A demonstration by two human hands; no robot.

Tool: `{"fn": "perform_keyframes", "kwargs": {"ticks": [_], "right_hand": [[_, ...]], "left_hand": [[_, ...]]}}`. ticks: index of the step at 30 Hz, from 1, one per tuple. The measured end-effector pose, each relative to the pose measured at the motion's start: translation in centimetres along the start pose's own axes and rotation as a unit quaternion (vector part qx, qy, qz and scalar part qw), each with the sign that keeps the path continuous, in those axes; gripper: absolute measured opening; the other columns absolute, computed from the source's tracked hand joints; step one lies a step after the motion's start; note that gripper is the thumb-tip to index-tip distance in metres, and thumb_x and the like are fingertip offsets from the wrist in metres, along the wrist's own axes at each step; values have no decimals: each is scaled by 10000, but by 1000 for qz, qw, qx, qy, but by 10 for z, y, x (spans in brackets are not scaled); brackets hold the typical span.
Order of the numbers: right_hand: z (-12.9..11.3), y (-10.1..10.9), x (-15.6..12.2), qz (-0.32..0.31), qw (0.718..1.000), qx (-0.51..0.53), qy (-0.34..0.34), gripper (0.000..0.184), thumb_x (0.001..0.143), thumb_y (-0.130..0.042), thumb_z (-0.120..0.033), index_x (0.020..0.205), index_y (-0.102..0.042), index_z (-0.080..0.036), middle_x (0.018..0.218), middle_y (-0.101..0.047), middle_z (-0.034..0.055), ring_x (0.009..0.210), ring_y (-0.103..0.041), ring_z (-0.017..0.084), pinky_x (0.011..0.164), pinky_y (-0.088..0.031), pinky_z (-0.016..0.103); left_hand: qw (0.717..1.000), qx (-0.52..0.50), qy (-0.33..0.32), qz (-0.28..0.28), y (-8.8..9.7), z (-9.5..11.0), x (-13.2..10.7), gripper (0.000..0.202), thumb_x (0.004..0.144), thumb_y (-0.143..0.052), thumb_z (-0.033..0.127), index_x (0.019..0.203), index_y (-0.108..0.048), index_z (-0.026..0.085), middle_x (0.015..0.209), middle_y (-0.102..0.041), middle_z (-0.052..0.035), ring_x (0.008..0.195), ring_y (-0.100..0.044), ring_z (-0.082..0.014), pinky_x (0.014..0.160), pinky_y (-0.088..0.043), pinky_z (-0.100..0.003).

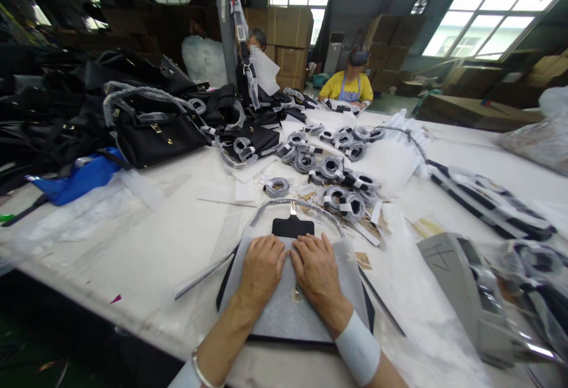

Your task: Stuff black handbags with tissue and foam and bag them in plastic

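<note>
A black handbag (369, 311) lies flat on the white table in front of me, mostly covered by a pale grey protective sheet (284, 317). My left hand (264, 264) rests on the sheet's upper part, fingers stretched out and close together. Beside it, my right hand (317, 267) lies flat with its fingers a little apart. Just beyond my fingertips shows the bag's black flap tab (293, 228) with a gold clasp (293, 209). A wrapped handle (266, 206) arches above the tab. Straps stick out at both sides.
Several coiled wrapped straps (331, 167) lie beyond the bag. Finished-looking black handbags (162, 139) are heaped at the left, near a blue bag (80, 178). A grey tape dispenser (461, 293) stands at the right. Across the table sits a person in yellow (350, 86).
</note>
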State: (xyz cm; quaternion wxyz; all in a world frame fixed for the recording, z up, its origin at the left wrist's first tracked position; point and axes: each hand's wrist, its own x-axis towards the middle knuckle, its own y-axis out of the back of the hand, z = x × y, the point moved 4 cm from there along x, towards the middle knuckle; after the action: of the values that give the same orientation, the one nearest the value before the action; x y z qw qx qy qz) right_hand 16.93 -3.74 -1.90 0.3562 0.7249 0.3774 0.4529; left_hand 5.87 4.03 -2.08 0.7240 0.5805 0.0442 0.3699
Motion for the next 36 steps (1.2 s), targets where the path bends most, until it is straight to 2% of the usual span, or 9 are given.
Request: {"fn": "perform_keyframes", "kwargs": {"ticks": [3,6,8,11,19,25,32,36], "right_hand": [[0,2,0,14,1000,-22,-13,134,961,-558,-230,984,-690,-230,1087,-699,57,1074,-571,259,1112,-260,495],[1,4,1,13,999,-44,-26,118,951,-593,-259,892,-692,-234,955,-689,54,961,-571,256,965,-351,436],[2,4,1,9,998,-63,-31,160,957,-593,-288,834,-677,-233,867,-670,53,890,-565,253,854,-361,401],[5,2,1,5,996,-88,-30,243,978,-567,-322,766,-635,-225,776,-650,48,808,-561,239,777,-333,378],[13,-1,4,-7,992,-127,-10,350,998,-522,-432,724,-589,-225,702,-640,45,736,-567,240,708,-296,376],[18,5,4,-1,987,-160,-22,365,994,-525,-425,707,-606,-213,705,-658,73,765,-592,262,784,-333,401],[25,6,16,-91,979,-173,-53,471,1033,-435,-428,707,-683,-195,708,-726,96,689,-670,230,665,-353,359],[27,3,19,-123,974,-172,-82,411,1025,-449,-446,811,-678,-180,712,-727,97,670,-690,231,668,-382,347]], "left_hand": [[999,31,-5,16,-5,-1,-1,92,949,-559,212,1002,-631,192,1046,-670,-52,1050,-596,-226,1061,-391,-454],[998,59,1,18,-7,-1,0,104,957,-557,249,1017,-629,204,1057,-667,-51,1045,-598,-231,1079,-365,-478],[997,76,11,2,-6,0,1,108,965,-543,267,958,-629,203,967,-664,-45,967,-607,-237,1014,-406,-462],[995,100,21,-24,-3,1,2,169,975,-513,268,856,-612,201,854,-645,-45,857,-600,-252,866,-445,-433],[993,115,21,-26,-5,1,9,279,1002,-469,303,778,-604,203,745,-650,-44,758,-592,-245,743,-389,-399],[992,122,39,-15,-6,-4,8,308,1012,-440,319,790,-612,193,773,-663,-60,820,-592,-262,829,-378,-427],[990,123,59,-25,-6,-4,11,305,1009,-440,320,804,-625,191,747,-671,-61,800,-607,-267,777,-386,-417],[988,125,84,-20,-5,-6,13,182,990,-465,250,920,-614,174,779,-670,-63,797,-618,-252,775,-397,-393]]}}
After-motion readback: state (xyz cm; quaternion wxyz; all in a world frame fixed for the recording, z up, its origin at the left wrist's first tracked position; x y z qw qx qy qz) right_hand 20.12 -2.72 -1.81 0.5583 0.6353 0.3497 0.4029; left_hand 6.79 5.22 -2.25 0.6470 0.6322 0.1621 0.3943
